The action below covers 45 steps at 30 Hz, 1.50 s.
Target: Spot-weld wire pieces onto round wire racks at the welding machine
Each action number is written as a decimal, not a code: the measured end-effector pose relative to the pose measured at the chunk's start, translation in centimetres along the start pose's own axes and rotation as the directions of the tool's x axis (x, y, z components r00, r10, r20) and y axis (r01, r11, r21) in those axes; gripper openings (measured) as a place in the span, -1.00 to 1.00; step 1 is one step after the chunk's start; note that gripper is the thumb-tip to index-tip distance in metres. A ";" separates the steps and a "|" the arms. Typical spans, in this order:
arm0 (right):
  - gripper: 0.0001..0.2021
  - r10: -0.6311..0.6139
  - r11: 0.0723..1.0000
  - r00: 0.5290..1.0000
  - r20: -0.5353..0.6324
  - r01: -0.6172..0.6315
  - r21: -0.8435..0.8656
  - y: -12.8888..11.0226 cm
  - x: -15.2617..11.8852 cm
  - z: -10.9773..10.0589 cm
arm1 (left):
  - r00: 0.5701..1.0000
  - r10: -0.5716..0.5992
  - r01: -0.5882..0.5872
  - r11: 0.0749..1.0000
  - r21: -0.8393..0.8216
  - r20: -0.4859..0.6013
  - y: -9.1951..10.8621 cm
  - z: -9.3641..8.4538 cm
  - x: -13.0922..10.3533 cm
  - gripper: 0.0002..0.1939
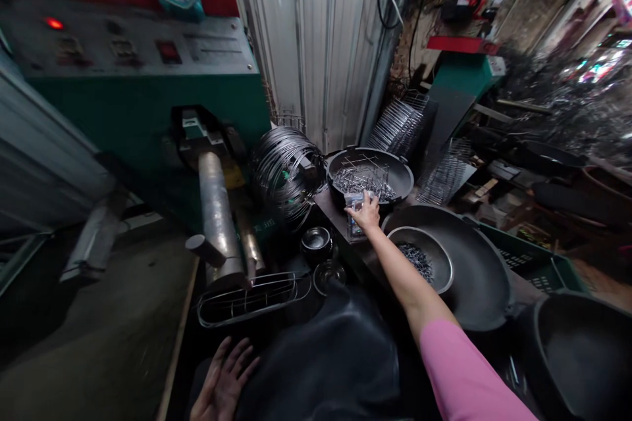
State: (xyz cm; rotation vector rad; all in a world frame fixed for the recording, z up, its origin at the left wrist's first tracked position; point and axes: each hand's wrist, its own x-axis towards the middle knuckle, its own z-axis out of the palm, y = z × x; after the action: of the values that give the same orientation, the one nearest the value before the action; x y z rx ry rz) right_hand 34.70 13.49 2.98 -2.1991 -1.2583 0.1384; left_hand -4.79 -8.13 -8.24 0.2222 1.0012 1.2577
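My right hand (366,214) reaches out at the near edge of a dark pan (405,177) filled with loose bent wire pieces (363,177). Its fingers curl around a small shiny, partly clear thing (353,227) with wire lines, whose kind I cannot make out. Low at the left, my left hand (224,378) is open, palm up, with nothing in it. Above that hand lies a long oval wire frame (247,312), under the metal cylinder (214,204) of a green machine (123,105).
A wire coil (284,171) stands beside the machine. Small dark round cups (316,240) sit near the middle. At right, a metal bowl (447,263) of small metal pieces rests in a large pan (486,276). Stacked wire racks (399,122) lean behind; a green crate (540,263) stands farther right.
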 end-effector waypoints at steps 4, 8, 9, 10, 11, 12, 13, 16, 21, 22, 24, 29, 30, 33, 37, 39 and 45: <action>-0.15 0.017 0.999 0.999 0.040 -0.016 -0.035 -0.1 0.5 -0.8 | 1.000 -0.008 0.008 1.000 -0.012 0.006 0.3 0.4 -0.5 -0.42; -0.16 0.016 0.997 0.994 0.108 -0.008 -0.073 -0.1 1.0 -1.6 | 1.000 -0.006 0.007 1.000 -0.013 0.021 0.5 0.7 -0.6 -0.42; -0.17 0.014 0.997 0.992 0.126 -0.004 -0.075 0.0 1.1 -1.8 | 1.000 -0.003 0.004 1.000 -0.013 0.023 0.5 0.7 -0.6 -0.42; -0.19 0.013 0.997 0.990 0.143 -0.002 -0.076 0.0 1.1 -1.9 | 1.000 -0.002 0.002 1.000 -0.014 0.025 0.5 0.6 -0.5 -0.42; -0.20 0.012 0.997 0.988 0.155 -0.001 -0.075 0.1 1.2 -2.1 | 1.000 -0.001 0.002 1.000 -0.017 0.030 0.4 0.6 -0.5 -0.42; -0.22 0.011 0.997 0.987 0.162 0.001 -0.072 0.2 1.2 -2.2 | 0.999 -0.003 0.004 1.000 -0.019 0.036 0.4 0.5 -0.5 -0.42; -0.24 0.008 0.998 0.986 0.164 0.004 -0.069 0.2 1.2 -2.4 | 0.999 -0.003 0.004 1.000 -0.019 0.041 0.4 0.4 -0.5 -0.42; -0.30 0.006 0.997 0.984 0.179 0.007 -0.071 0.2 1.2 -3.1 | 0.999 -0.002 0.003 1.000 -0.013 0.048 0.4 0.3 -0.5 -0.43; -0.39 -0.042 0.999 0.995 0.095 0.045 -0.030 0.1 0.3 -5.0 | 0.998 0.006 -0.005 1.000 -0.016 0.069 0.4 0.1 -0.3 -0.44; -0.45 -0.083 0.997 0.995 0.059 0.083 0.008 0.1 -0.4 -5.1 | 0.997 0.012 -0.011 1.000 -0.017 0.074 0.4 0.0 -0.2 -0.43; -0.57 -0.176 0.977 0.983 0.045 0.169 0.129 0.1 -2.3 -4.6 | 0.997 0.025 -0.025 1.000 0.000 0.078 0.2 0.3 -0.1 -0.42; -0.68 -0.427 0.823 0.815 0.392 0.171 0.541 -0.8 -9.9 -0.7 | 0.987 0.152 -0.161 0.968 0.193 0.059 -0.9 3.7 -0.6 -0.41; -0.68 -0.474 0.788 0.764 0.437 0.147 0.598 -1.1 -11.3 0.0 | 0.977 0.200 -0.211 0.948 0.238 0.070 -1.2 4.9 -0.8 -0.41; -0.66 -0.572 0.708 0.666 0.480 0.105 0.698 -2.3 -14.0 1.4 | 0.955 0.296 -0.284 0.908 0.308 0.009 -1.9 8.7 -1.1 -0.39; -0.74 -0.594 0.711 0.606 0.529 0.086 0.698 -3.3 -14.7 1.8 | 0.937 0.343 -0.311 0.906 0.285 -0.069 -2.5 11.9 -0.7 -0.41; -0.77 -0.580 0.725 0.615 0.534 0.090 0.683 -3.3 -14.7 1.8 | 0.932 0.349 -0.319 0.918 0.234 -0.099 -2.5 12.3 -0.3 -0.45; -0.82 -0.686 0.666 0.593 0.422 0.279 0.692 -2.7 -16.5 1.0 | 0.952 0.290 -0.295 0.954 -0.046 -0.093 -1.3 11.7 0.5 -0.64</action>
State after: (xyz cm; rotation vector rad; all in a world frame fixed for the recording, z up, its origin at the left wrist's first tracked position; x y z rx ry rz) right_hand 23.26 1.50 0.45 -1.1893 -1.8843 1.0032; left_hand 4.63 -3.89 -2.54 0.2804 1.0278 1.5766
